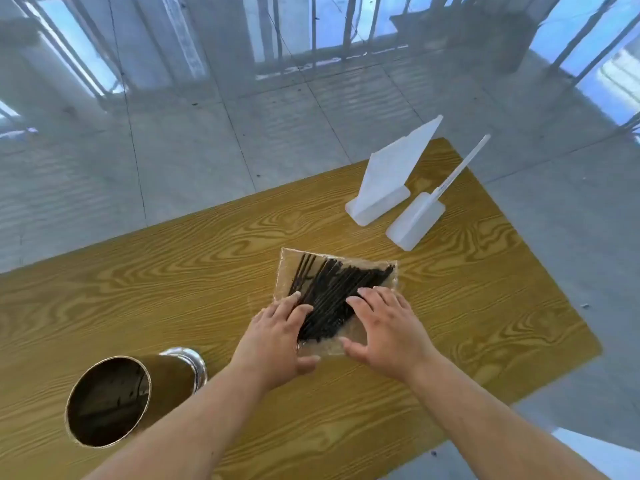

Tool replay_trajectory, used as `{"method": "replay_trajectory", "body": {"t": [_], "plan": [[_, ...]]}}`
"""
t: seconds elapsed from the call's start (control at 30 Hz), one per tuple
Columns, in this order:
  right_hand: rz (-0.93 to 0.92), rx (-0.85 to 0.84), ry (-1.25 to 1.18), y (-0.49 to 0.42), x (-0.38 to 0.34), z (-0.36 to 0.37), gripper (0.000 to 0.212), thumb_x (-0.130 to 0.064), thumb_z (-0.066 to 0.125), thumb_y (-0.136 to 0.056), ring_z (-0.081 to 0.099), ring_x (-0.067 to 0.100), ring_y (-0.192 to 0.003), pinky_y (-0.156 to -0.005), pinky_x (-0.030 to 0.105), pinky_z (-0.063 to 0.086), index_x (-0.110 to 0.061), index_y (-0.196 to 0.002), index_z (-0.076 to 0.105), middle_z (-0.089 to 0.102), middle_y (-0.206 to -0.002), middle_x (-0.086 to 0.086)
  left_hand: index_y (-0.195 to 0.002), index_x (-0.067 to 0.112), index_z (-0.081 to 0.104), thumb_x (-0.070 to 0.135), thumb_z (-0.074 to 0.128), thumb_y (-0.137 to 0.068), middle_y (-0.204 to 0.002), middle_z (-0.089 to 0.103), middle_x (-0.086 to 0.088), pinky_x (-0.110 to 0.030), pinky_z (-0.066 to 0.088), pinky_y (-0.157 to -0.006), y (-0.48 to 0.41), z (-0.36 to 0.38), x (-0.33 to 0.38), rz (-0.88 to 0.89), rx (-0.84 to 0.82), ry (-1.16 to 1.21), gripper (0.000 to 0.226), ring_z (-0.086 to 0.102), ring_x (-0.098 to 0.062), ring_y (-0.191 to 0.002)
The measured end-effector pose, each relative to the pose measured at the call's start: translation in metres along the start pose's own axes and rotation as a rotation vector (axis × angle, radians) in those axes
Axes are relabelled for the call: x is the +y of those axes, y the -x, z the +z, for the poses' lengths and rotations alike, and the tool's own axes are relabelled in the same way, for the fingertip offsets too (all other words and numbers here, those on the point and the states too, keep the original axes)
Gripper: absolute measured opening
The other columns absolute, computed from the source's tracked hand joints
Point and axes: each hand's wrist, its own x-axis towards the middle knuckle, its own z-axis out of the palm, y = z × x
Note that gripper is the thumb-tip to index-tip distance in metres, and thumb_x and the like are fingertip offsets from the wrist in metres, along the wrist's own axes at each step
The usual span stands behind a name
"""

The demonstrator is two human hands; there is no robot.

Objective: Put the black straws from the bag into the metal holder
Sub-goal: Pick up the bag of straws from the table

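While both hands (277, 341) press the bag (337, 299) mid-table (173, 289) — holder (114, 400) well left.

- Bag (337, 299) flat mid-table, both hands resting on its near end.
- Left of bag: bare wood as far as the metal holder (121, 400), mouth unblocked.
- Beyond bag, to the right: two white stands (388, 181), upright, close together, blocking that corner.
- Right of bag: bare table (502, 306) to edge.
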Motion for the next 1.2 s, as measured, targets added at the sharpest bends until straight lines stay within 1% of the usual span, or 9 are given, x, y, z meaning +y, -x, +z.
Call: {"method": "replay_trajectory", "body": {"t": [0.23, 0.33, 0.43, 0.53, 0.63, 0.77, 0.87, 1.0, 1.2], "plan": [[-0.040, -0.153, 0.047, 0.002, 0.004, 0.029, 0.098, -0.070, 0.060, -0.091, 0.008, 0.034, -0.166, -0.134, 0.052, 0.007, -0.032, -0.169, 0.013, 0.009, -0.180, 0.006, -0.166, 0.034, 0.001, 0.063, 0.072, -0.085, -0.176, -0.015, 0.003, -0.054, 0.006, -0.131, 0.002, 0.015, -0.003, 0.027, -0.064, -0.142, 0.111, -0.008, -0.023, -0.162], [-0.035, -0.130, 0.055, 0.000, 0.003, 0.030, 0.087, -0.049, 0.065, -0.098, 0.013, 0.035, -0.165, -0.134, 0.052, 0.011, -0.030, -0.169, 0.019, 0.013, -0.180, 0.008, -0.165, 0.033, 0.011, 0.053, 0.068, -0.091, -0.177, -0.002, 0.000, -0.050, 0.015, -0.130, -0.001, 0.011, -0.003, 0.040, -0.021, -0.135, 0.095, 0.004, -0.025, -0.162], [-0.024, -0.053, 0.012, -0.003, -0.001, 0.025, 0.055, -0.034, 0.050, -0.108, 0.029, 0.036, -0.161, -0.132, 0.051, 0.021, -0.026, -0.161, 0.041, 0.031, -0.175, 0.010, -0.155, 0.027, 0.033, 0.039, 0.057, -0.098, -0.175, 0.017, -0.006, -0.046, 0.028, -0.125, -0.004, 0.005, -0.002, 0.068, 0.034, -0.148, 0.063, 0.023, -0.028, -0.158], [-0.035, 0.011, -0.006, -0.008, -0.005, 0.013, 0.036, -0.031, 0.042, -0.112, 0.049, 0.034, -0.149, -0.127, 0.050, 0.036, -0.022, -0.139, 0.064, 0.053, -0.161, 0.011, -0.135, 0.024, 0.052, 0.035, 0.048, -0.102, -0.168, 0.036, -0.006, -0.047, 0.034, -0.122, -0.005, -0.005, 0.001, 0.056, 0.052, -0.143, 0.035, 0.038, -0.029, -0.150], [-0.040, 0.041, -0.058, -0.011, -0.011, -0.010, 0.028, -0.027, 0.043, -0.111, 0.066, 0.023, -0.114, -0.105, 0.042, 0.052, -0.019, -0.112, 0.070, 0.074, -0.121, 0.003, -0.119, 0.025, 0.060, 0.034, 0.041, -0.103, -0.140, 0.063, 0.000, -0.041, 0.045, -0.107, -0.001, -0.021, 0.001, 0.044, 0.127, -0.130, 0.026, 0.056, -0.024, -0.128], [0.048, 0.002, -0.192, -0.019, -0.020, -0.053, 0.020, -0.027, 0.047, -0.107, 0.062, 0.021, -0.079, -0.070, 0.039, 0.053, -0.024, -0.091, 0.058, 0.065, -0.086, -0.003, -0.118, 0.022, 0.060, 0.034, 0.047, -0.103, -0.117, 0.069, 0.000, -0.041, 0.051, -0.089, 0.010, -0.051, -0.005, 0.003, 0.307, -0.042, 0.023, 0.063, -0.028, -0.109], [0.085, -0.040, -0.287, -0.026, -0.022, -0.084, 0.017, -0.029, 0.052, -0.107, 0.062, 0.012, -0.071, -0.059, 0.031, 0.048, -0.029, -0.092, 0.060, 0.065, -0.080, -0.010, -0.128, 0.015, 0.056, 0.025, 0.071, -0.090, -0.128, 0.066, -0.007, -0.047, 0.057, -0.087, 0.023, -0.077, -0.008, 0.013, 0.449, -0.024, 0.042, 0.066, -0.033, -0.110], [0.151, -0.075, -0.623, -0.034, -0.026, -0.125, 0.020, -0.018, 0.056, -0.105, 0.066, -0.001, -0.063, -0.061, 0.022, 0.047, -0.028, -0.096, 0.071, 0.077, -0.079, -0.005, -0.120, 0.012, 0.050, 0.013, 0.089, -0.073, -0.138, 0.063, -0.017, -0.060, 0.056, -0.094, 0.044, -0.106, -0.015, 0.095, 0.695, -0.067, 0.061, 0.065, -0.039, -0.116], [0.087, -0.265, -0.869, -0.037, -0.046, -0.187, 0.027, -0.004, 0.050, -0.107, 0.071, 0.014, -0.062, -0.066, 0.031, 0.057, -0.014, -0.106, 0.074, 0.077, -0.071, 0.004, -0.148, 0.017, 0.040, 0.055, 0.086, -0.071, -0.165, 0.038, -0.022, -0.078, 0.020, -0.118, 0.065, -0.143, -0.026, 0.215, 0.778, -0.266, 0.098, 0.032, -0.047, -0.153]]}}
